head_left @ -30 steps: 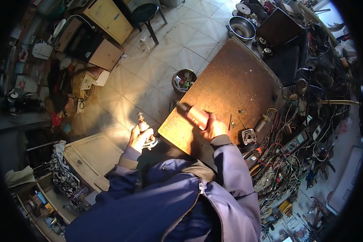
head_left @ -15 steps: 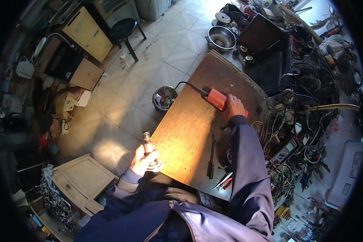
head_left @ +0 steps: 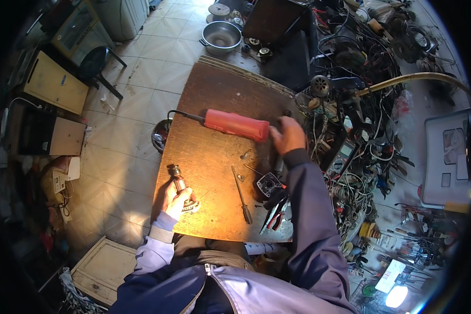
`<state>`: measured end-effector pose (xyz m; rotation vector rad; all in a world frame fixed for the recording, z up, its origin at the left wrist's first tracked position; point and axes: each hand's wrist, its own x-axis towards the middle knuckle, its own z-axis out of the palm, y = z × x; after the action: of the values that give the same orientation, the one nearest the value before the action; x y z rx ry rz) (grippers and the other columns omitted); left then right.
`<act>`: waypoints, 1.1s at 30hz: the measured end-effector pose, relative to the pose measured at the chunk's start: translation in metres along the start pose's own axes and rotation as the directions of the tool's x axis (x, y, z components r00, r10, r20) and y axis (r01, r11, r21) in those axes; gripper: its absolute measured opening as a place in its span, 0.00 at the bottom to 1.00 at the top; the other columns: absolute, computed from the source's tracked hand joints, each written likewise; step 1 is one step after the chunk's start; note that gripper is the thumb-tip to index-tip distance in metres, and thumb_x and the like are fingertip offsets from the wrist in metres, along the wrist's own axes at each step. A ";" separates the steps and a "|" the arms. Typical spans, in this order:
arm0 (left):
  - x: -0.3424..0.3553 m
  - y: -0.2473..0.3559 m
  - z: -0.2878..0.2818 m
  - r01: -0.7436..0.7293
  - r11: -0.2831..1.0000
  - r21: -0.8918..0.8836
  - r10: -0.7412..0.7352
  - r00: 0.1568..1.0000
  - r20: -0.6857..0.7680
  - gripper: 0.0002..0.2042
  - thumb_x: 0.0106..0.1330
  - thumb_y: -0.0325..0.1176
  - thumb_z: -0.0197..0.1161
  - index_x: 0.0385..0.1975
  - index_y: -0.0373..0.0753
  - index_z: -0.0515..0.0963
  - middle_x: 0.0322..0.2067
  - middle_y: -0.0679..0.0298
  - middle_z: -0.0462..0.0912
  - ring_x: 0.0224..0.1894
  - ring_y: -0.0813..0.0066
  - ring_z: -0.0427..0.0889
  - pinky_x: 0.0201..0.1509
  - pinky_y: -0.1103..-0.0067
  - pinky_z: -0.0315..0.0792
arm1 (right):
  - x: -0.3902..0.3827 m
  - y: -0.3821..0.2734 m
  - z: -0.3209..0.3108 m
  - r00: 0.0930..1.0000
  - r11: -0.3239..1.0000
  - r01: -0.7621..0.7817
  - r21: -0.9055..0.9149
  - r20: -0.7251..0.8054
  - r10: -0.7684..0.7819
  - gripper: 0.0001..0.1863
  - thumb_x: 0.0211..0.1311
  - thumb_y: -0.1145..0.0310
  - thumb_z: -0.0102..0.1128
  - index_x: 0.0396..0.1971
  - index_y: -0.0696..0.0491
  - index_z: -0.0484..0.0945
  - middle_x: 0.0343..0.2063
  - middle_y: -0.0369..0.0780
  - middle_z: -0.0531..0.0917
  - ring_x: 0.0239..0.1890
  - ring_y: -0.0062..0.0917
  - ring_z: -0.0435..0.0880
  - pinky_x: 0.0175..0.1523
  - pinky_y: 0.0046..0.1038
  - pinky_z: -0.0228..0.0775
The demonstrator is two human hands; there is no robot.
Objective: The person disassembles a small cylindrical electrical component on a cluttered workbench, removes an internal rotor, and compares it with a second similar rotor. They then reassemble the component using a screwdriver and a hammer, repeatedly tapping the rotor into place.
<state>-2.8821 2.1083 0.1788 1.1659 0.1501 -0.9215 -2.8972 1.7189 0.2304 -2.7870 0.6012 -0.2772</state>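
Observation:
My left hand (head_left: 174,200) is closed around a motor armature (head_left: 180,184), its copper-coloured body and shaft pointing up and a round metal flange at its lower end. It is over the near left part of the wooden bench (head_left: 204,162). A red cylindrical power tool housing (head_left: 235,124) lies across the bench, its black cord running off the left edge. My right hand (head_left: 290,136) is just past the housing's right end, thumb and fingers apart, holding nothing that I can see. A screwdriver (head_left: 242,196), a dark square tool part (head_left: 268,184) and pliers (head_left: 278,215) lie nearer me.
Tangled wires and a multimeter (head_left: 344,153) crowd the right side of the bench. A metal pot (head_left: 221,36) stands beyond the far edge. At the left are a black stool (head_left: 95,63), a yellow cabinet (head_left: 57,81) and a bin (head_left: 159,137) beside the bench.
My right hand has let go of the red housing, which now lies closer to level across the bench. My left hand has brought the armature in over the bench. The view has turned to the right.

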 end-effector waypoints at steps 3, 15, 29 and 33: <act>0.003 0.000 0.002 0.021 1.000 0.021 -0.020 0.999 -0.037 0.03 0.68 0.27 0.54 0.38 0.38 0.69 0.25 0.59 0.78 0.21 0.70 0.80 0.21 0.74 0.77 | -0.035 0.040 -0.041 0.928 0.931 -0.355 -0.085 0.088 0.361 0.20 0.56 0.55 0.64 0.31 0.61 0.81 0.29 0.54 0.84 0.34 0.50 0.84 0.43 0.45 0.75; 0.007 -0.005 -0.007 0.011 0.989 0.148 -0.009 1.000 -0.015 0.05 0.68 0.26 0.59 0.36 0.38 0.69 0.27 0.58 0.81 0.22 0.68 0.83 0.20 0.73 0.77 | -0.083 0.044 0.022 0.778 0.846 -0.517 -0.129 0.342 0.527 0.27 0.45 0.49 0.73 0.30 0.63 0.83 0.30 0.56 0.85 0.36 0.50 0.85 0.43 0.44 0.76; 0.011 -0.007 -0.020 0.087 0.985 -0.152 -0.079 0.995 0.063 0.15 0.72 0.38 0.57 0.49 0.35 0.69 0.39 0.51 0.81 0.37 0.61 0.85 0.39 0.68 0.83 | -0.137 -0.081 -0.033 0.897 0.350 -0.439 0.827 0.380 0.226 0.19 0.57 0.72 0.71 0.49 0.58 0.79 0.32 0.30 0.82 0.34 0.14 0.77 0.43 0.20 0.71; 0.008 -0.005 -0.020 0.074 0.993 -0.092 -0.063 0.992 0.108 0.16 0.72 0.38 0.57 0.50 0.34 0.69 0.42 0.49 0.81 0.41 0.58 0.86 0.42 0.66 0.83 | -0.169 -0.113 0.031 0.881 0.238 -0.472 0.849 0.441 0.172 0.19 0.54 0.72 0.75 0.45 0.59 0.81 0.34 0.31 0.83 0.36 0.15 0.78 0.45 0.21 0.72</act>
<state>-2.8730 2.1203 0.1621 1.0264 0.1483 -1.0234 -2.9981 1.8974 0.2142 -1.4105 0.6369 -0.0936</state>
